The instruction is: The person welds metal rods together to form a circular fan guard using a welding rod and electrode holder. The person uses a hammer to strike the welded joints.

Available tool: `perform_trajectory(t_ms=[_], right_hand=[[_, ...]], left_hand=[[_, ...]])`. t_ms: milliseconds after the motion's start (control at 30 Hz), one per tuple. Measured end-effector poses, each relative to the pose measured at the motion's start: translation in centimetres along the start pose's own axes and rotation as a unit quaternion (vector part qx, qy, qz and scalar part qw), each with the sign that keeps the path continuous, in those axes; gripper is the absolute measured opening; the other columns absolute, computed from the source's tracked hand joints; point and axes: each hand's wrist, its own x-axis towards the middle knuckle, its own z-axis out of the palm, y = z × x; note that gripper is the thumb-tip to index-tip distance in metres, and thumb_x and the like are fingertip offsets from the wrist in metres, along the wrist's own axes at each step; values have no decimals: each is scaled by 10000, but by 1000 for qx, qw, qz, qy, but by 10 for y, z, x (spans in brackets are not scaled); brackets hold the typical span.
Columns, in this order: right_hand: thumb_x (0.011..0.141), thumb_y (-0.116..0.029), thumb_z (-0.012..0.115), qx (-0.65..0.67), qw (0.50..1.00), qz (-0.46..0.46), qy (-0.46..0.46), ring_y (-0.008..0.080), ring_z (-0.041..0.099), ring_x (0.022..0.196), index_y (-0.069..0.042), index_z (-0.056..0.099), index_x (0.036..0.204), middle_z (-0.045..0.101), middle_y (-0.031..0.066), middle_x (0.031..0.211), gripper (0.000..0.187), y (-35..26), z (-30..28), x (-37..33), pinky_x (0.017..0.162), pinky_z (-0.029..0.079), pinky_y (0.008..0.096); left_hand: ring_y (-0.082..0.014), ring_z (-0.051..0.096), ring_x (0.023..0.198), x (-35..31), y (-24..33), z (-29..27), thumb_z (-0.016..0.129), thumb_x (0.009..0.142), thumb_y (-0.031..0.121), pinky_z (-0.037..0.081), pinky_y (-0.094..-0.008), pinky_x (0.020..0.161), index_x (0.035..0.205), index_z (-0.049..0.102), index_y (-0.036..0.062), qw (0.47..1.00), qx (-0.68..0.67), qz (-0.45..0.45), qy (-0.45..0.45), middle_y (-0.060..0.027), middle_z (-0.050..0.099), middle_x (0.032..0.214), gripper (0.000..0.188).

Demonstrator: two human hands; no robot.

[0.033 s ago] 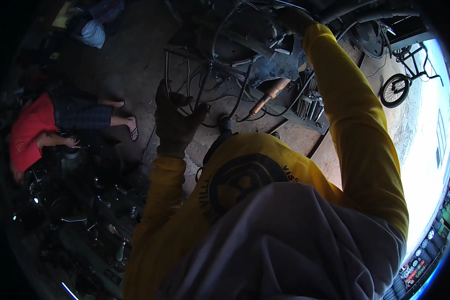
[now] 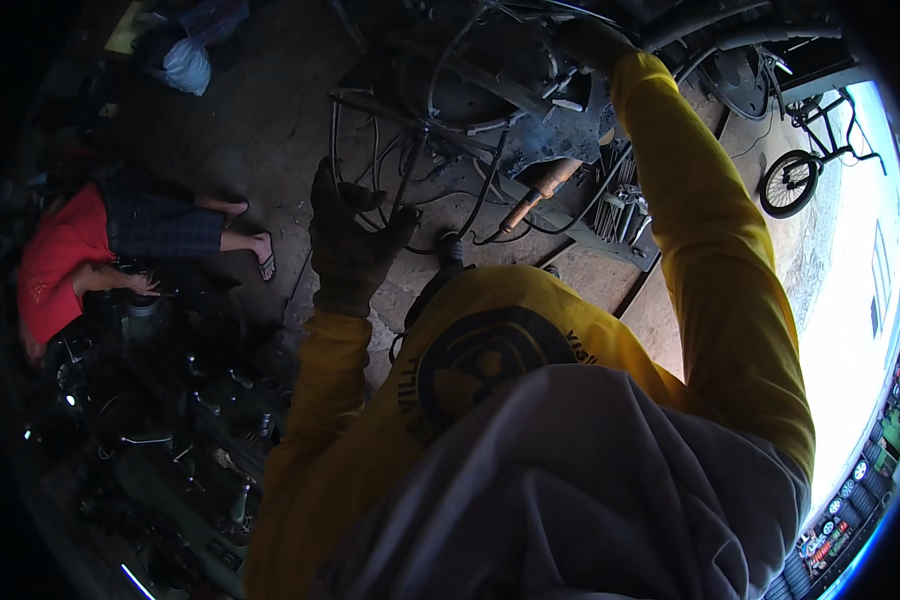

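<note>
My left hand [image 2: 355, 245], in a dark glove, is at the lower end of a dark frame of bent metal rods [image 2: 415, 165]. Its fingers and thumb curl around the bend of one rod, which disappears into the glove. Up and to the right, my right hand [image 2: 592, 45] reaches among dark metal parts, also gloved; its fingers are lost in shadow. A round metal hoop [image 2: 435, 75] lies between the two hands. Below it are a bluish, stained metal sheet [image 2: 545, 140] and a copper-coloured cylindrical tool [image 2: 540, 195] with a cable.
Metal rods [image 2: 625, 205] lie bundled to the right. A small bicycle [image 2: 792, 180] stands near the bright opening. At the left, a person in a red shirt [image 2: 65, 255] bends over dark machinery [image 2: 170, 430]. A pale plastic bag [image 2: 187, 68] sits at the far left.
</note>
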Motion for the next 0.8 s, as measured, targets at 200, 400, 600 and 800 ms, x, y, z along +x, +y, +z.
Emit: perform_trajectory(t_ms=[200, 400, 600, 800], right_hand=[[903, -141, 613, 49, 985, -49, 157, 269, 667, 1132, -97, 690, 1140, 719, 113, 1096, 253, 4, 44, -33, 935, 557, 384], [976, -365, 593, 559, 663, 398, 298, 311, 655, 1137, -83, 661, 1245, 692, 167, 1188, 396, -55, -21, -87, 962, 508, 393], [1015, -291, 610, 661, 534, 451, 273, 129, 644, 952, -22, 634, 1292, 703, 58, 1078, 387, -125, -33, -164, 870, 508, 274], [1042, -295, 569, 692, 443, 491, 290, 128, 632, 921, -23, 626, 1315, 695, 57, 1065, 389, -131, -26, -214, 859, 504, 281]], left_hand=[[-223, 687, 894, 24, 1, -6, 908, 685, 248, 550, -357, 749, 1493, 273, -54, 998, -19, 59, -21, -96, 612, 949, 1072], [-231, 675, 884, 37, 16, -15, 908, 680, 363, 560, -357, 766, 1486, 271, -71, 993, 52, 95, -49, -122, 603, 986, 1115], [-264, 669, 836, 40, 12, 4, 846, 671, 637, 581, -398, 745, 1432, 347, -96, 993, 64, 96, -38, -146, 629, 1027, 1169], [-256, 685, 936, 33, 29, 5, 894, 722, 401, 586, -367, 739, 1434, 301, -108, 983, 135, 101, -69, -218, 600, 1159, 1058]])
